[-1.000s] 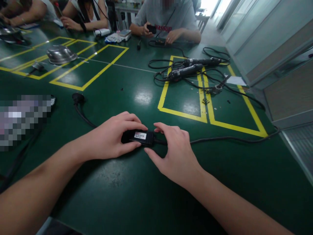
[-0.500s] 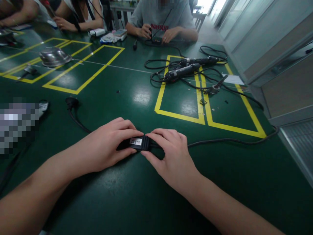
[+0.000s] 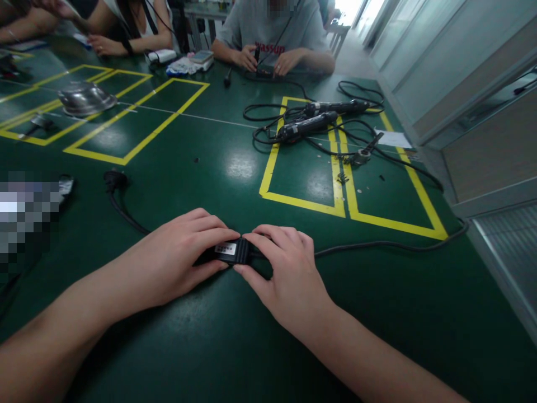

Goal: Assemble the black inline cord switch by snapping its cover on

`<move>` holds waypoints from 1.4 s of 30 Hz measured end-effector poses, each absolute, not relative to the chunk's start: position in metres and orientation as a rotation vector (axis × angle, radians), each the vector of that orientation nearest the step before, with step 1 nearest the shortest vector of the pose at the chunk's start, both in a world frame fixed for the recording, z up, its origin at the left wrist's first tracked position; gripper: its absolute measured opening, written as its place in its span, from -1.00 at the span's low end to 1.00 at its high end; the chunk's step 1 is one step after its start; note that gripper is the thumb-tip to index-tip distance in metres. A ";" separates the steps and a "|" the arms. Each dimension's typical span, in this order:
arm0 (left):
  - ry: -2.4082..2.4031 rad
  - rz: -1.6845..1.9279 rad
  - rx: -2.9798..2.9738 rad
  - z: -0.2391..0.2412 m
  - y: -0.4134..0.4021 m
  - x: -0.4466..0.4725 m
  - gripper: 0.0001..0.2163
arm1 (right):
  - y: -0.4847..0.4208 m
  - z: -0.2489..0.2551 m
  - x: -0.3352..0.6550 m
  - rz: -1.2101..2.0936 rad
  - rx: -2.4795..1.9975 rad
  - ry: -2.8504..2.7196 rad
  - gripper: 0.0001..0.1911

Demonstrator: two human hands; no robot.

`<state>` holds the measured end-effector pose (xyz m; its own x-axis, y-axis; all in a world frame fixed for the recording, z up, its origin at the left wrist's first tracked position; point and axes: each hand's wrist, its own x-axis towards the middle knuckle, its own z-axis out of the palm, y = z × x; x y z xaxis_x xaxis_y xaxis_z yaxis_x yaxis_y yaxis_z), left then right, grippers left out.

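Observation:
A small black box with a white printed label lies on the green table between my hands, in line with a black cord. My left hand grips its left part with thumb and fingers. At the ribbed right end, my right hand pinches the box between thumb and forefinger. The cord leaves to the right from behind my right hand. On the left, a cord with a black power plug lies on the table. My fingers hide part of the box.
Two black electric screwdrivers with coiled cables lie beyond my hands, near small screws and yellow tape outlines. A metal bowl stands at the far left. Across the table, a person in a grey shirt handles a black device.
The whole view has shifted slightly, so things appear a little further left. Both hands keep their hold on the black box. At the far left, another person's hand has moved.

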<state>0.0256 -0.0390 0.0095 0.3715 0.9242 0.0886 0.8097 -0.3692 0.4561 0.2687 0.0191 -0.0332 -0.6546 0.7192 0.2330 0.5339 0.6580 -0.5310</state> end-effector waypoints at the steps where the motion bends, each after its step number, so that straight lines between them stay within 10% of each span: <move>1: 1.517 0.472 2.297 0.009 -0.039 0.025 -0.69 | 0.019 -0.034 0.269 0.589 -0.979 -2.451 -0.71; 11: 1.684 0.730 1.989 0.000 -0.029 0.014 -0.63 | 0.018 -0.033 0.268 0.597 -0.963 -2.391 -0.45; 19: 2.048 0.628 2.067 0.000 -0.014 0.008 -0.75 | 0.024 -0.039 0.269 0.558 -0.905 -2.354 -0.92; 42: 1.650 0.460 1.987 0.028 -0.027 0.001 -0.75 | 0.031 -0.040 0.273 0.617 -0.828 -2.167 -0.86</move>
<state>0.0008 -0.0266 0.0276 0.2030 0.9771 -0.0632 0.8034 -0.1293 0.5812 0.2727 0.0307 -0.0399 -0.5306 0.7146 0.4559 0.3675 0.6786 -0.6360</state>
